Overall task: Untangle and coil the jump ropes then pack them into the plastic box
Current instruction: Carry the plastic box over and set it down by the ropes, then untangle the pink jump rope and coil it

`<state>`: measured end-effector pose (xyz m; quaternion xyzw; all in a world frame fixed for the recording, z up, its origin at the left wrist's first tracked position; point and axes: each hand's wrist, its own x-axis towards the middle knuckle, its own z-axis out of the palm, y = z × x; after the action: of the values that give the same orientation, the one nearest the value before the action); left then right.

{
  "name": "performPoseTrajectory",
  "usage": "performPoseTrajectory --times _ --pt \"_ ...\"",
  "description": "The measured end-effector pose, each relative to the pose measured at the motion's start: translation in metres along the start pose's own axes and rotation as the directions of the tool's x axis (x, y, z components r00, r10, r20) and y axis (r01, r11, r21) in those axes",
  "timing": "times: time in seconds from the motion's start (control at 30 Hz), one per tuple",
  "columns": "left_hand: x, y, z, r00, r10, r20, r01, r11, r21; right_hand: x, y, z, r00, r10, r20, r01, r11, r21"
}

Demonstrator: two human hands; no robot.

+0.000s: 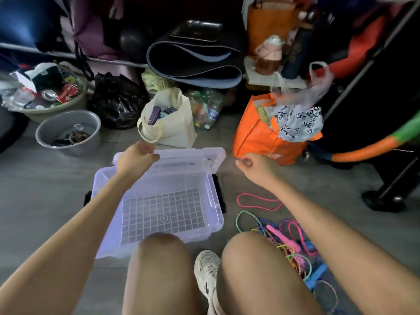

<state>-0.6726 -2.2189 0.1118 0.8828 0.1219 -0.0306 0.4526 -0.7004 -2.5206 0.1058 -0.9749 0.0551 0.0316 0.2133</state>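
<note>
While I watch the head view, left hand [136,155] grips the raised lid [193,158] of the plastic box [163,212] | right hand [252,167] curled just right of the lid, blurred, cannot tell if pinching anything | jump ropes [284,235] tangled on floor [45,189] right of box, under right forearm, touching neither hand.
</note>
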Motion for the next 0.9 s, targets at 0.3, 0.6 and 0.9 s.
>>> performPoseTrajectory --times 0.3,0.6,0.9 --pt "-0.097 0.115 0.033 0.903 0.332 0.273 -0.298 0.941 -0.157 -0.108 0.016 -0.137 0.996 -0.089 -0.01 0.09 0.993 0.081" --pt "-0.149 0.17 0.102 0.776 0.447 0.445 -0.414 0.893 -0.175 -0.187 0.057 -0.208 0.995 0.064 0.07 -0.075 0.984 0.16" --pt "-0.183 0.165 0.209 0.71 0.376 0.596 -0.453 0.891 -0.023 -0.216 0.15 -0.17 0.969 0.204 0.137 -0.23 0.949 0.215"
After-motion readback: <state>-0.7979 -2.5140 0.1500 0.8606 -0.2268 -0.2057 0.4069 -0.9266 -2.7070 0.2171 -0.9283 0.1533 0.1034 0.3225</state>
